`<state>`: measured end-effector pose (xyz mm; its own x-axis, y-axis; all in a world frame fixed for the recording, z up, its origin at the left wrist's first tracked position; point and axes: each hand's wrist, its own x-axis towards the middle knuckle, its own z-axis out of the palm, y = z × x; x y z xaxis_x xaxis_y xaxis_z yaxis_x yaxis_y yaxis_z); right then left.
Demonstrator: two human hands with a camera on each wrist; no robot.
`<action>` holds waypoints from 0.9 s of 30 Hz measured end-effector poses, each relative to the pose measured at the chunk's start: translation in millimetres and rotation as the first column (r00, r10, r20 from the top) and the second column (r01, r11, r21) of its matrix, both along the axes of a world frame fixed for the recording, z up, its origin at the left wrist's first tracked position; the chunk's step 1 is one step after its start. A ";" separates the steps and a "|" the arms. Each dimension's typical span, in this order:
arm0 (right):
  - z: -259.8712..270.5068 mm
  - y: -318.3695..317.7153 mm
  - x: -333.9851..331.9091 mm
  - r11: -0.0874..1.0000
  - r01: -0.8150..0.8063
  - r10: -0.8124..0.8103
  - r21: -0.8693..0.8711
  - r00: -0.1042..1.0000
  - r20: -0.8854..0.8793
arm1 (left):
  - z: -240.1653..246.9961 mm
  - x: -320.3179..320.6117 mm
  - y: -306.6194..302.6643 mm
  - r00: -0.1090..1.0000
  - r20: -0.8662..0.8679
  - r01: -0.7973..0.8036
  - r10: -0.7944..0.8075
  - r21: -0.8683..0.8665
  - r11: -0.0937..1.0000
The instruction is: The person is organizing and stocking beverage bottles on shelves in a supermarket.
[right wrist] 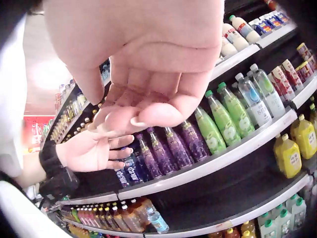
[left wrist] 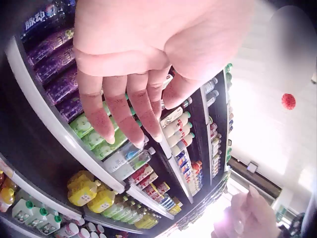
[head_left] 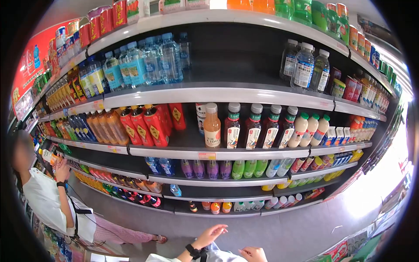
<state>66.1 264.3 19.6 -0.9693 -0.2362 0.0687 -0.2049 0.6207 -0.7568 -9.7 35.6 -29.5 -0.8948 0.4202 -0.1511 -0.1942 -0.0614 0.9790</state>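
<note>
My left hand (head_left: 211, 235) is held low in front of the drinks shelves, touching nothing. In the left wrist view, its palm (left wrist: 148, 44) is large, with the fingers extended and slightly bent. My right hand (head_left: 254, 254) is at the bottom edge of the head view, beside the left one. Its fingers (right wrist: 148, 91) hang loosely curled in the right wrist view, with nothing in them. Beyond the hands, purple bottles (head_left: 212, 169) and green bottles (head_left: 250, 169) line a lower shelf. A peach-coloured bottle (head_left: 212, 126) stands above them, next to dark bottles (head_left: 254, 126) with green neck bands.
Shelves of drinks curve round the front; clear water bottles (head_left: 170, 59) and labelled clear bottles (head_left: 303, 67) stand on an upper one. At the left, another person (head_left: 56, 205) holds an orange-labelled bottle (head_left: 49, 156). Grey floor (head_left: 270, 227) lies below, and packaged goods (head_left: 349, 249) are at lower right.
</note>
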 end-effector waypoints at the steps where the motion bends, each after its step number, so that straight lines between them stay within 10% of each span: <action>1: 0.4 0.7 -2.0 1.000 -0.001 0.001 -0.024 1.000 0.026 | -3.2 -9.2 -1.7 0.998 -0.056 -0.037 0.037 0.005 0.999; 8: -29.5 -16.2 -41.6 0.995 -0.050 0.041 0.085 0.994 0.104 | 20.1 -74.3 -24.3 0.912 -0.329 -0.244 0.244 0.042 0.969; 10: -15.4 -46.6 -73.2 0.991 0.053 -0.070 -0.126 0.989 -0.132 | 36.3 -94.0 -46.4 0.928 -0.293 -0.236 0.232 0.020 0.971; 17: 29.0 -151.9 -184.8 0.955 -0.198 0.173 -0.221 0.977 -0.127 | 81.4 -189.7 -128.0 0.854 -0.357 -0.319 0.379 0.217 0.922; 27: 110.3 -266.5 -348.2 0.877 -0.111 -0.061 -0.467 0.939 -0.338 | 160.6 -330.6 -156.7 0.930 -0.210 -0.189 0.301 0.430 0.883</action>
